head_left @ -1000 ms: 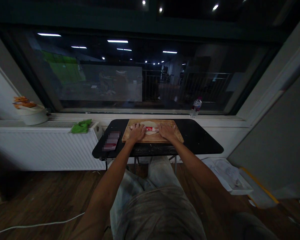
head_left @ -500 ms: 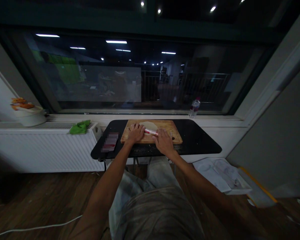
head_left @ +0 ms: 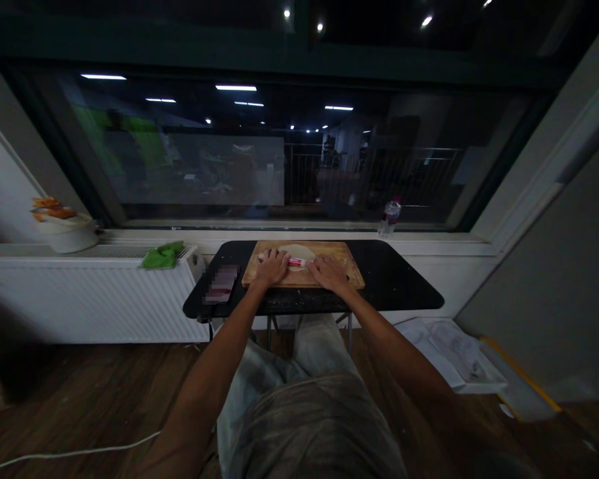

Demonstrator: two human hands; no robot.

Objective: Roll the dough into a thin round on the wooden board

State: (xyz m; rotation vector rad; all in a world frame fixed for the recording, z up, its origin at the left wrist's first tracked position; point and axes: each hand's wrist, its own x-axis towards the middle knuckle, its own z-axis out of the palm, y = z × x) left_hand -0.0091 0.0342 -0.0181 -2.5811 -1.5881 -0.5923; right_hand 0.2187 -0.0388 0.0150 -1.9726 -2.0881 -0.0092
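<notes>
A flat round of pale dough (head_left: 302,251) lies on a wooden cutting board (head_left: 352,279). Across it rests a rolling pin (head_left: 296,263) with a red and white middle. My left hand (head_left: 271,266) is closed over the pin's left end, fingers bent. At the other end, my right hand (head_left: 328,271) presses down with its fingers curled over the pin. Both palms hide the pin's ends and the near edge of the dough.
The board sits on a small black table (head_left: 399,286), with a blurred-out phone-like item (head_left: 222,285) at left. A bottle (head_left: 389,217) stands on the sill. A green cloth (head_left: 162,255) and white pot (head_left: 72,234) are on the radiator. An open white box (head_left: 454,352) lies on the floor.
My right hand has moved slightly forward and inward. The rolling pin, slanted before, now lies nearly level from left to right. My left hand has barely shifted.
</notes>
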